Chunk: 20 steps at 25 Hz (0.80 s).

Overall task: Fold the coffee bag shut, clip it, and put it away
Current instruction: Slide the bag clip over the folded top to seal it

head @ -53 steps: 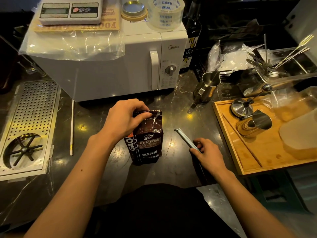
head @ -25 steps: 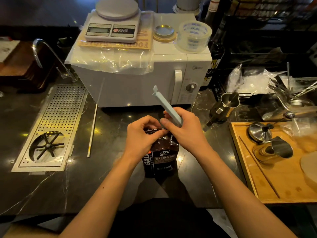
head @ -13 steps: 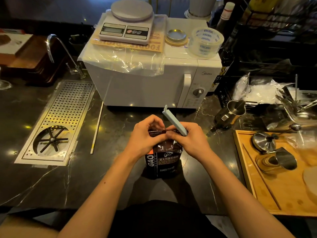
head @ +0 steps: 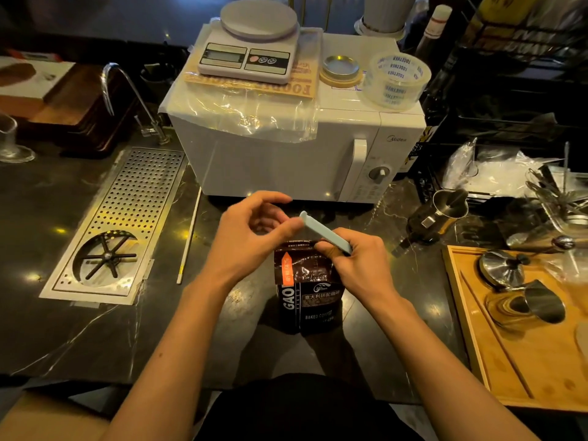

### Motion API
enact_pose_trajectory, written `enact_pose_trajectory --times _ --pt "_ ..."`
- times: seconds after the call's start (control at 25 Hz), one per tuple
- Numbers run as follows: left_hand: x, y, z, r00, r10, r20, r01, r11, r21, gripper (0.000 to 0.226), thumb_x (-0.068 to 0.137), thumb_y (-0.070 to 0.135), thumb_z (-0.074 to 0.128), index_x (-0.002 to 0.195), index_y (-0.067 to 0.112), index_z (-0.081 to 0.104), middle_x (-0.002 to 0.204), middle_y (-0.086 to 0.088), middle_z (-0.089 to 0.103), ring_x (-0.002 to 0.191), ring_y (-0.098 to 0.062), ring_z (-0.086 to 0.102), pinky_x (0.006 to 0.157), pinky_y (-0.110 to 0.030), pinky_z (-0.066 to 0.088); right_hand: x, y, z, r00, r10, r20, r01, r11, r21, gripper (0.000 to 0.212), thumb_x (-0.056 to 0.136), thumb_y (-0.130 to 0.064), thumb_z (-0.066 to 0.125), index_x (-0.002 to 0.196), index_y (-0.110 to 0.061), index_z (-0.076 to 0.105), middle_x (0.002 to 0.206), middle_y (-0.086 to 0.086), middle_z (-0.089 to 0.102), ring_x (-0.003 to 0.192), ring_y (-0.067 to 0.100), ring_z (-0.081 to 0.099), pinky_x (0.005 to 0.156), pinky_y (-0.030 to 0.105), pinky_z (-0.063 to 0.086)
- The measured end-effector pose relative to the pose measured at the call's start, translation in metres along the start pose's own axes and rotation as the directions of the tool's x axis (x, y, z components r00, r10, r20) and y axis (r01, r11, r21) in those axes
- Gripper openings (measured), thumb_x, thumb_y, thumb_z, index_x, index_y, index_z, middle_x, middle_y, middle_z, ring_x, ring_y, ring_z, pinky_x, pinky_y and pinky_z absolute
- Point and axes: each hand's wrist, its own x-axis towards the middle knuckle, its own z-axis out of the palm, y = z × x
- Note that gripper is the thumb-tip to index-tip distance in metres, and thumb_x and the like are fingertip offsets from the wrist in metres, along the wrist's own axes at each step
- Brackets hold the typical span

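A dark coffee bag [head: 305,291] stands upright on the black marble counter [head: 79,329], in front of a white microwave [head: 286,160] and between the two forearms of the person. Its top is folded down and looks flattened. The right hand [head: 359,268] is at the top right corner of the bag; its fingers are curled closed around the lower end of a long pale blue clip [head: 324,232], which points up and to the left over the folded top. The left hand [head: 251,240] is just beside the upper end of the clip, with the thumb tip touching or almost touching it; the other fingers are bent loosely and open, holding nothing that I can see. I cannot tell if the clip already grips the fold of the bag. On top of the microwave there are a kitchen scale [head: 251,46], a round metal lid [head: 341,66] and a roll of clear tape [head: 396,79]. To the left, a perforated metal drain tray [head: 127,218] is set into the counter. To the right, a wooden tray [head: 525,370] holds a small metal cup [head: 541,305] lying on its side and a round metal tool [head: 502,270]. A metal pitcher [head: 445,208] stands behind the tray; what is inside it I cannot see.
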Motion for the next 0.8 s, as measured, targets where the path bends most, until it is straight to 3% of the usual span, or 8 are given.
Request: enact_pose_trajectory --times 0.12,0.24,0.4,0.8 --pt "0.007 0.019 -0.002 0.991 -0.030 0.130 0.020 0.996 0.084 0.035 0.080 0.049 0.067 0.099 0.020 0.074 0.081 0.003 0.075 0.073 -0.011 0.073 0.072 -0.024 0.059 0.001 -0.001 -0.001 1.000 0.003 0.011 -0.002 1.000 -0.031 0.012 0.087 -0.039 0.067 0.082 -0.028 0.070 0.060 -0.005 0.062 0.059 0.014 0.058 0.056 0.040 0.049" --pt "0.012 0.021 0.003 0.987 -0.054 0.149 0.051 0.998 0.026 0.023 0.091 0.034 0.063 0.094 0.015 0.075 0.076 -0.002 0.076 0.069 -0.015 0.073 0.068 -0.022 0.056 0.002 0.000 -0.001 1.000 -0.003 0.007 0.003 0.999 -0.043 0.014 0.087 -0.038 0.067 0.081 -0.026 0.069 0.058 -0.005 0.061 0.056 0.014 0.056 0.053 0.035 0.045" --pt "0.016 0.017 0.000 0.973 -0.113 0.200 0.127 0.990 -0.059 0.024 0.094 0.028 0.058 0.098 0.011 0.074 0.081 -0.009 0.077 0.074 -0.021 0.075 0.071 -0.027 0.059 0.001 -0.001 -0.003 1.000 -0.017 0.024 0.018 0.998 -0.064 0.014 0.088 -0.036 0.067 0.082 -0.023 0.070 0.058 -0.005 0.060 0.056 0.013 0.055 0.051 0.029 0.038" --pt "0.016 0.014 -0.003 0.948 -0.188 0.257 0.240 0.952 -0.190 0.026 0.095 0.027 0.056 0.098 0.007 0.073 0.083 -0.013 0.077 0.073 -0.019 0.074 0.068 -0.022 0.059 0.002 0.003 0.000 0.998 -0.051 0.024 0.052 0.998 -0.041 0.005 0.088 -0.029 0.069 0.084 -0.028 0.071 0.061 -0.012 0.059 0.057 0.008 0.053 0.054 0.028 0.037"
